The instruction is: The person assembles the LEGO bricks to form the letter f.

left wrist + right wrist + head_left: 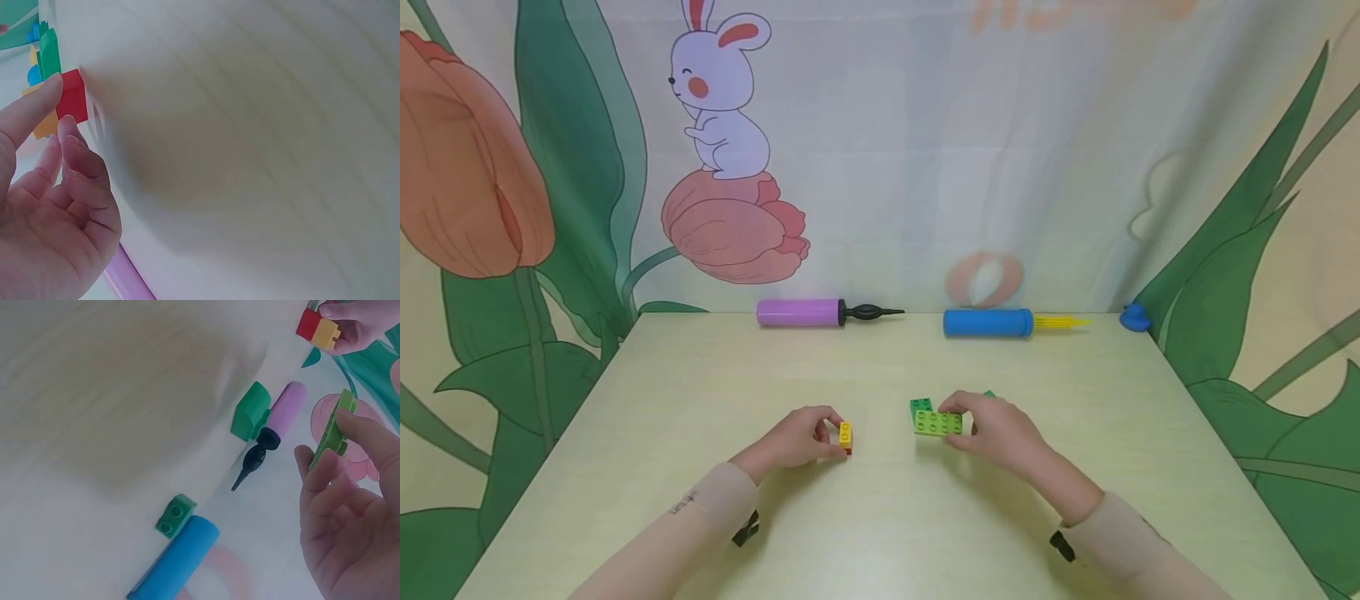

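Between the thumb and fingers of my left hand (796, 437) is a yellow brick (846, 432) stacked on a red brick (74, 99). My right hand (1006, 427) pinches a light green studded brick (937, 423) by its right end, raised off the table in the right wrist view. Just behind that brick in the head view stands a darker green brick (251, 411), partly covered. A small green brick with two studs showing (176, 515) lies beyond the right hand, which hides most of it in the head view. The two hands are apart.
At the back edge of the pale table (715, 375) lie a purple hand pump (799, 313) with a black nozzle and a blue pump (988, 323) with a yellow nozzle. A blue toy duck (1135, 317) sits at the back right corner. A printed curtain (865, 167) hangs behind.
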Action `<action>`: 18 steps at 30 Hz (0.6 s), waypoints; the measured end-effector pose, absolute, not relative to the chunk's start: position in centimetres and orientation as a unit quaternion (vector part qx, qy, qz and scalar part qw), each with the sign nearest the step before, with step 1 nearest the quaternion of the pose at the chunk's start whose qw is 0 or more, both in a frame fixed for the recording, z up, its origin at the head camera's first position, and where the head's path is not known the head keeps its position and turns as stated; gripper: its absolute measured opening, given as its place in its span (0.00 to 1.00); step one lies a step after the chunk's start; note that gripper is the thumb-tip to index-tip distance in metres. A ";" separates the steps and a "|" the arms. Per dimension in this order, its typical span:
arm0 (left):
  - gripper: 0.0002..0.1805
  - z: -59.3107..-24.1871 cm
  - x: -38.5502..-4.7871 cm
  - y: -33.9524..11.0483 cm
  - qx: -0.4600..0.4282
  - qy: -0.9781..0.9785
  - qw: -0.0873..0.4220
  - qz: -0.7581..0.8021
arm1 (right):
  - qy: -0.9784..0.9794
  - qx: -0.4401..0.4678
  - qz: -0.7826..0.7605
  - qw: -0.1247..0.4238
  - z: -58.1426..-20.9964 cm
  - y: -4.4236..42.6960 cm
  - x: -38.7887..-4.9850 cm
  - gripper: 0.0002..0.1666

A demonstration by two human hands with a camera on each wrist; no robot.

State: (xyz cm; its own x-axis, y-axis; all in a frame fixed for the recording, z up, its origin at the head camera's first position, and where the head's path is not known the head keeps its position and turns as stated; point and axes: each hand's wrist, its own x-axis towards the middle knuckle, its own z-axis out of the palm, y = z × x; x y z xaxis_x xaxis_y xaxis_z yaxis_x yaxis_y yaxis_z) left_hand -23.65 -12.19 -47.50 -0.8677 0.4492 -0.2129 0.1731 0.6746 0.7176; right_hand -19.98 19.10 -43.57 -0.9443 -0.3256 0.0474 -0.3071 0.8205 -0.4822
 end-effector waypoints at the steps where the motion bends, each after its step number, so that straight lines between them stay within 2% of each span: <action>1: 0.21 -47.5 -23.6 -12.2 0.174 0.896 0.189 0.364 | 0.953 -0.169 -0.252 0.017 -43.5 18.8 -20.0 0.21; 9: 0.20 -47.4 -23.6 -12.2 0.164 0.896 0.190 0.367 | 0.940 -0.208 -0.271 0.018 -43.1 16.2 -20.7 0.22; 18: 0.20 -47.5 -23.7 -12.2 0.170 0.894 0.191 0.369 | 0.928 -0.229 -0.289 0.050 -44.2 12.9 -21.4 0.22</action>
